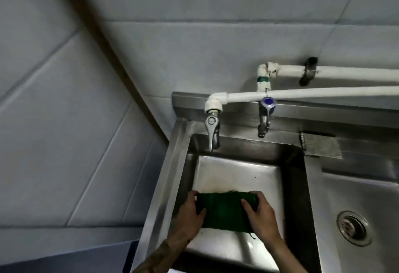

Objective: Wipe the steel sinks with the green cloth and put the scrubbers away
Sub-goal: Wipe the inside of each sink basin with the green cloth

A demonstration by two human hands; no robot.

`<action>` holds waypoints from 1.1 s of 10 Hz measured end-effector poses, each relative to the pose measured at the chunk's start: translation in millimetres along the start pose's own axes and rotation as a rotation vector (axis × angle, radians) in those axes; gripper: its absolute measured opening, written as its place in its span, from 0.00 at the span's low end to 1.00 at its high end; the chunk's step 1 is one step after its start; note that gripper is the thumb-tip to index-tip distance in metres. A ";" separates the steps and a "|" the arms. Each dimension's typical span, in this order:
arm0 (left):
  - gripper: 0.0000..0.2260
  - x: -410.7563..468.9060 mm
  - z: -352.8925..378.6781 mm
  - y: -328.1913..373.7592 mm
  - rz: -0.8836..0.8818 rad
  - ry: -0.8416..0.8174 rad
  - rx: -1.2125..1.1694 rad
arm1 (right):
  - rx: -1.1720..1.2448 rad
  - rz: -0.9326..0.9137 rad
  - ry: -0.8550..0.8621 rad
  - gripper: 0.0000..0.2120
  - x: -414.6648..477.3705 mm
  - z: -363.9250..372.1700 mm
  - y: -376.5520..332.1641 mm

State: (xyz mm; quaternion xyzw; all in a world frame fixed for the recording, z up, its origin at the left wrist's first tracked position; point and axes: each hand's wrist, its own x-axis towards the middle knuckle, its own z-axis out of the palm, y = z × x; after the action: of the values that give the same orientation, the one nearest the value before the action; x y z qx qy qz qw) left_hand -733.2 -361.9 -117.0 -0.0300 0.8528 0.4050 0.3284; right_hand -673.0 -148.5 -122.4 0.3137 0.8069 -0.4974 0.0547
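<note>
Both hands are working low in the head view. The left hand (191, 214) is gripping the left end of a folded dark green cloth (224, 212), thumb lying on top and fingers curling over its edge. The right hand (262, 216) is pinching the right end in the same way.

The cloth is lying stretched flat on the floor of the deep rectangular stainless-steel left sink (237, 171), towards its near edge. Holding both ends is probably stopping the fold from bunching and spreading pressure across its full width for a broad wiping stroke.

A flat grey-green rectangular scrubber pad (321, 146) is sitting on the unit's back ledge, just beyond the left sink's far right corner, where the divider is meeting the shallower steel right sink (354, 197). It is likely resting there to drain within reach, so it looks not yet put away; no second scrubber is showing.

Two chrome taps are hanging over the left sink's back edge from white plastic pipes (323, 92): a lever-handled tap (212, 128) and a blue-capped tap (265, 117).

No brand, label or writing is showing legibly anywhere, and the blue cap is bearing no mark that can be read.
</note>
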 end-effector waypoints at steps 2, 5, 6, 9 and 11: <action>0.25 93.9 29.0 -24.1 -0.046 0.095 -0.044 | -0.034 0.081 -0.040 0.09 90.9 51.2 30.7; 0.29 206.2 57.7 -47.3 -0.037 0.205 0.006 | -0.073 0.069 -0.038 0.11 176.3 94.8 56.7; 0.30 216.2 62.4 -53.5 -0.041 0.226 0.068 | -0.227 0.053 -0.037 0.19 188.5 100.7 62.6; 0.23 106.8 4.2 -30.7 0.554 0.318 0.707 | -0.845 -0.279 -0.080 0.25 167.0 134.0 70.1; 0.30 102.7 -55.7 -57.4 0.556 0.436 1.114 | -0.921 -0.459 -0.183 0.25 174.4 167.6 76.5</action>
State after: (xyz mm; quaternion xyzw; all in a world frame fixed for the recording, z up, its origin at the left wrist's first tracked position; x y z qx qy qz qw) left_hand -825.2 -417.9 -190.1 0.2845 0.9577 -0.0426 -0.0023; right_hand -806.7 -186.4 -334.7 0.0272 0.9820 -0.1157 0.1468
